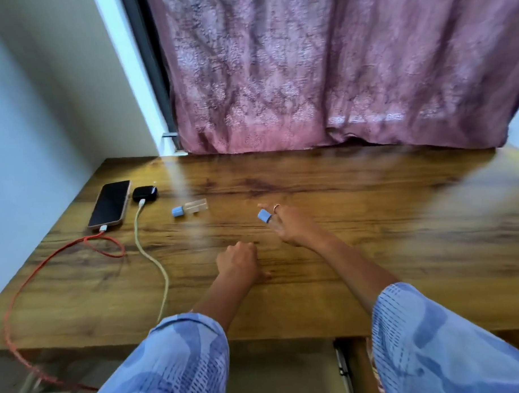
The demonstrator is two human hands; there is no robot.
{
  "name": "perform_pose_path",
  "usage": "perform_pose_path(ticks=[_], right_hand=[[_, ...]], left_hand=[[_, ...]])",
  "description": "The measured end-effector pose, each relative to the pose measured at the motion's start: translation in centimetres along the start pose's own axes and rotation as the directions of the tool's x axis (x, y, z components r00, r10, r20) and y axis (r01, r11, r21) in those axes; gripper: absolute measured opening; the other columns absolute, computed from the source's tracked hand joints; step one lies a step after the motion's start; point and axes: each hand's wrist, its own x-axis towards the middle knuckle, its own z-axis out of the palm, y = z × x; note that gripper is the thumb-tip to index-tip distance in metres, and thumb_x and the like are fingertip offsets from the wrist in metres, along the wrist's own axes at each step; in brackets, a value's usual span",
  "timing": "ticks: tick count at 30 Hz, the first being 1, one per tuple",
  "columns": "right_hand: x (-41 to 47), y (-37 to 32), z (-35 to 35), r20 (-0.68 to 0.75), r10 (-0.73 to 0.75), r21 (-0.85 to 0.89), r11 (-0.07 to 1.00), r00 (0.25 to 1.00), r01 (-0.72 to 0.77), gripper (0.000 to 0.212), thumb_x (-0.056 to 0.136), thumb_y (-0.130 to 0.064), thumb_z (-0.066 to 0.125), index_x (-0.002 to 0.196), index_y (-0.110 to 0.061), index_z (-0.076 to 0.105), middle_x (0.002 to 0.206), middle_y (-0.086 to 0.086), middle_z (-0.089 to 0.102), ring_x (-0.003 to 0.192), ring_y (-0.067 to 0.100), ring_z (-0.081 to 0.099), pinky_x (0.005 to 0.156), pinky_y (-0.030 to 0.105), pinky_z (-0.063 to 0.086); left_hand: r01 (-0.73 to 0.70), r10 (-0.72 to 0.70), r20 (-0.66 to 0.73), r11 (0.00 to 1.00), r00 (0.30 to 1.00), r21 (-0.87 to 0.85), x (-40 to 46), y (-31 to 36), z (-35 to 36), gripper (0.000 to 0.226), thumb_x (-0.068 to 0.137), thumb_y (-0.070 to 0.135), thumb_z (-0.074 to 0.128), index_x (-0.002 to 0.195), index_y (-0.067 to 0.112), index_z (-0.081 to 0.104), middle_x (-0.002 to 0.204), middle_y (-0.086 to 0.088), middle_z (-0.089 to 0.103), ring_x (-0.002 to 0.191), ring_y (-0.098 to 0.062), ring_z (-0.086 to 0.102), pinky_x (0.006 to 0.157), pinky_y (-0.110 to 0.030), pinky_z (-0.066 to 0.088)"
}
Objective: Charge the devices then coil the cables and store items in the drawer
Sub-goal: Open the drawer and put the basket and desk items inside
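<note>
Blue patterned sleeves [181, 360] reach over the tabletop [342, 252], where the left hand [238, 260] rests curled and holding nothing while the right hand [285, 224] pinches a blue-capped item [264, 215], likely drawer-bound, phone [110, 204] and black case [144, 193] lying plugged in far left.

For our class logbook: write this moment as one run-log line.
phone: red cable plugged | earbud case: white cable plugged | right hand: holds blue cap | left hand: fist on desk
</note>
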Motion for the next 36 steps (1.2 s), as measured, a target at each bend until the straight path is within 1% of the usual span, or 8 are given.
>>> perform_pose_path(ticks=[5, 8, 12, 14, 20, 26, 30, 36], right_hand=[[-7.7, 7.3, -4.0, -0.128, 0.174, 0.119, 0.98, 0.976, -0.159, 0.048, 0.093, -0.014, 0.046, 0.14, -0.015, 0.04, 0.132, 0.011, 0.048, 0.104, 0.025, 0.055, 0.087, 0.031, 0.045], [-14.0, 12.1, -6.0, -0.228, 0.198, 0.205, 0.967, 0.953, -0.152, 0.014, 0.087, -0.013, 0.049, 0.094, -0.02, 0.058, 0.088, -0.008, 0.053, 0.072, 0.003, 0.055, 0.069, 0.024, 0.039], [-23.7, 18.9, -8.2, -0.298, 0.293, 0.208, 0.949, 0.909, -0.238, 0.002, 0.081, -0.011, 0.058, 0.083, -0.01, 0.059, 0.073, -0.004, 0.048, 0.065, 0.012, 0.046, 0.061, 0.019, 0.035], [-28.8, 22.2, -8.9, -0.31, 0.344, 0.258, 0.928, 0.886, -0.27, 0.009, 0.077, -0.011, 0.065, 0.074, -0.012, 0.056, 0.064, -0.008, 0.049, 0.059, 0.009, 0.048, 0.056, 0.021, 0.038], [-41.1, 31.0, -9.0, -0.215, 0.515, 0.4, 0.822, 0.83, -0.406, 0.032, 0.076, -0.009, 0.075, 0.103, -0.007, 0.057, 0.089, 0.006, 0.07, 0.084, 0.014, 0.067, 0.075, 0.02, 0.05], [-46.7, 36.3, -8.7, -0.265, 0.588, 0.416, 0.784, 0.764, -0.46, 0.041, 0.084, -0.016, 0.07, 0.12, -0.021, 0.051, 0.102, -0.005, 0.064, 0.093, 0.007, 0.062, 0.074, 0.018, 0.046], [-47.6, 38.4, -8.3, -0.269, 0.627, 0.474, 0.747, 0.731, -0.467, 0.038, 0.084, -0.011, 0.068, 0.117, -0.024, 0.053, 0.104, -0.001, 0.064, 0.095, 0.011, 0.061, 0.076, 0.022, 0.046], [-46.7, 40.6, -7.3, -0.232, 0.698, 0.556, 0.667, 0.678, -0.496, 0.04, 0.082, -0.003, 0.068, 0.117, -0.018, 0.053, 0.109, 0.005, 0.063, 0.103, 0.019, 0.06, 0.09, 0.036, 0.052]], left_hand=[[-0.134, 0.132, -0.046, 0.99, 0.99, -0.038, -1.6, 7.6, 0.7, 0.038, 0.084, 0.044, 0.063, 0.109, 0.015, 0.06, 0.115, -0.009, 0.061, 0.108, -0.029, 0.057, 0.074, -0.034, 0.041], [-0.211, 0.21, -0.027, 0.977, 0.977, -0.032, -3.3, 12.9, 1.3, 0.038, 0.083, 0.046, 0.064, 0.109, 0.018, 0.059, 0.115, -0.007, 0.062, 0.107, -0.029, 0.058, 0.072, -0.033, 0.038], [-0.327, 0.328, -0.03, 0.945, 0.944, 0.028, -5.9, 20.2, 3.3, 0.042, 0.083, 0.051, 0.061, 0.106, 0.016, 0.057, 0.117, -0.008, 0.061, 0.11, -0.029, 0.058, 0.077, -0.035, 0.045], [-0.39, 0.391, -0.012, 0.919, 0.92, 0.058, -7.1, 23.6, 4.7, 0.043, 0.085, 0.052, 0.058, 0.106, 0.014, 0.057, 0.119, -0.01, 0.061, 0.112, -0.028, 0.057, 0.085, -0.039, 0.048], [-0.507, 0.51, 0.014, 0.85, 0.86, 0.142, -9.6, 31.7, 8.1, 0.056, 0.09, 0.051, 0.05, 0.132, 0.014, 0.047, 0.134, -0.01, 0.049, 0.124, -0.029, 0.046, 0.099, -0.041, 0.043], [-0.409, 0.403, 0.072, 0.9, 0.913, 0.152, -10.0, 35.2, 9.0, 0.066, 0.092, 0.048, 0.049, 0.143, 0.012, 0.03, 0.15, -0.013, 0.03, 0.133, -0.031, 0.035, 0.102, -0.045, 0.041], [-0.39, 0.383, 0.075, 0.898, 0.921, 0.203, -9.6, 35.5, 8.9, 0.058, 0.091, 0.039, 0.056, 0.138, 0.011, 0.038, 0.144, -0.014, 0.038, 0.129, -0.03, 0.042, 0.1, -0.043, 0.043], [-0.405, 0.396, 0.087, 0.877, 0.914, 0.259, -8.9, 36.6, 8.3, 0.03, 0.086, 0.029, 0.066, 0.105, 0.01, 0.053, 0.114, -0.012, 0.057, 0.105, -0.028, 0.056, 0.084, -0.039, 0.048]])
